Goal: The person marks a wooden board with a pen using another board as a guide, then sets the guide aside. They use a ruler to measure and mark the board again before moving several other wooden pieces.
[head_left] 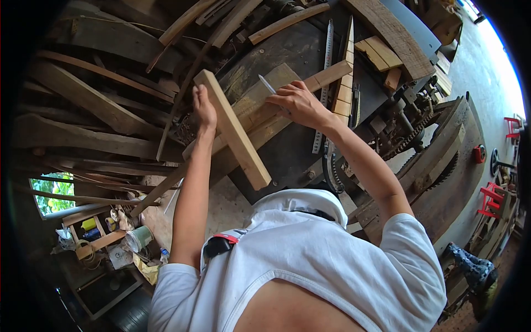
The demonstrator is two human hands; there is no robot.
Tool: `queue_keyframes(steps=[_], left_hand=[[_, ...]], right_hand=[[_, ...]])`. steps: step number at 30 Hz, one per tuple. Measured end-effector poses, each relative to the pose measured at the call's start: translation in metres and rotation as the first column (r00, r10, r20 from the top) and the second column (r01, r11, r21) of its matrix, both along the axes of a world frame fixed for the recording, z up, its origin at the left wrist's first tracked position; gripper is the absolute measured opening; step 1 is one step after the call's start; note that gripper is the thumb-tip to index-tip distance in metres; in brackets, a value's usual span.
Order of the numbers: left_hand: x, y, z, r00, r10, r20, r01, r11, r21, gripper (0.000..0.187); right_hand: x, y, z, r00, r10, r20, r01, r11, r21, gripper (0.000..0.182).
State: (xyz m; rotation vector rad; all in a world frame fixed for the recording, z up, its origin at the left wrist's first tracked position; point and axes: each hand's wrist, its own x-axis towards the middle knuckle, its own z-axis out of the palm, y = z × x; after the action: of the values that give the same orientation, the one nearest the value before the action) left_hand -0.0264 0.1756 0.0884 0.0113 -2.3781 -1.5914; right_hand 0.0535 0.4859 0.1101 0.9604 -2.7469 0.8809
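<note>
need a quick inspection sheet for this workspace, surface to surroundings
Surface: dark tabletop, dusty in patches.
Job's things: pale board crosses over a wooden strip; whether they touch is unclear.
Clutter: ruler beyond the right hand; curved timber crowded at left.
Hands: left hand against the pale board's side; right hand holds a pen-like tool.
Cables: nothing seen for certain.
Surroundings: red stools at far right.

white shirt (332, 260), short loose sleeves (414, 240), round stitched neckline (275, 275); hands (298, 105) bare
</note>
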Motion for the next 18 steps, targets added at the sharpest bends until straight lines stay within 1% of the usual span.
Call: queue_keyframes(steps=[1,3,5,6,7,8,9,10,12,13,14,16,17,18], left_hand=[[-0.003,0.005,-0.001,1.0,0.002,-0.001,-0.002,1.0,0.004,0.05],[-0.005,0.023,-0.005,0.997,-0.054,0.06,0.053,0.999,0.009,0.069],[-0.012,0.04,-0.007,0.985,-0.17,-0.006,0.17,0.983,0.066,0.07],[-0.015,0.041,-0.009,0.982,-0.189,0.011,0.188,0.979,0.072,0.065],[-0.018,0.045,-0.007,0.978,-0.208,0.027,0.206,0.975,0.079,0.061],[-0.017,0.057,-0.011,0.979,-0.191,0.065,0.186,0.98,0.069,0.064],[-0.015,0.076,-0.009,0.979,-0.175,0.104,0.17,0.984,0.059,0.068],[-0.013,0.097,-0.006,0.977,-0.162,0.142,0.157,0.986,0.049,0.072],[-0.016,0.125,-0.011,0.965,-0.144,0.218,0.142,0.99,0.025,0.08],[-0.02,0.131,-0.016,0.963,-0.158,0.218,0.153,0.987,0.037,0.08],[-0.023,0.136,-0.022,0.96,-0.169,0.222,0.165,0.986,0.037,0.08],[-0.024,0.144,-0.021,0.967,-0.107,0.23,0.119,0.992,-0.041,0.08],[-0.021,0.145,-0.02,0.965,-0.118,0.235,0.132,0.99,-0.044,0.08],[-0.007,0.15,0.007,0.958,-0.096,0.272,0.11,0.993,-0.036,0.08]], right_hand=[[-0.001,0.001,0.002,0.999,-0.006,0.032,0.006,1.0,0.004,0.056],[-0.002,0.005,0.008,0.998,-0.01,0.058,0.01,1.0,0.008,0.059],[0.003,0.024,0.013,0.994,-0.108,-0.008,0.108,0.992,0.063,0.067],[0.005,0.034,0.013,0.995,-0.103,-0.007,0.103,0.993,0.066,0.067],[0.007,0.045,0.012,0.99,-0.133,-0.05,0.136,0.988,0.069,0.067],[0.009,0.055,0.012,0.982,-0.164,-0.092,0.171,0.983,0.071,0.067],[0.014,0.062,0.017,0.977,-0.196,-0.079,0.201,0.978,0.058,0.063],[0.017,0.067,0.016,0.977,-0.198,-0.076,0.203,0.977,0.062,0.063],[0.022,0.076,0.014,0.959,-0.268,-0.09,0.268,0.963,-0.018,0.06],[0.027,0.076,0.013,0.948,-0.298,-0.11,0.291,0.954,-0.072,0.061],[0.03,0.077,0.012,0.945,-0.309,-0.106,0.303,0.95,-0.071,0.061],[0.038,0.077,0.016,0.928,-0.343,-0.146,0.329,0.938,-0.11,0.062],[0.043,0.077,0.018,0.922,-0.363,-0.134,0.343,0.927,-0.152,0.062],[0.048,0.076,0.019,0.918,-0.376,-0.127,0.356,0.922,-0.155,0.062]])
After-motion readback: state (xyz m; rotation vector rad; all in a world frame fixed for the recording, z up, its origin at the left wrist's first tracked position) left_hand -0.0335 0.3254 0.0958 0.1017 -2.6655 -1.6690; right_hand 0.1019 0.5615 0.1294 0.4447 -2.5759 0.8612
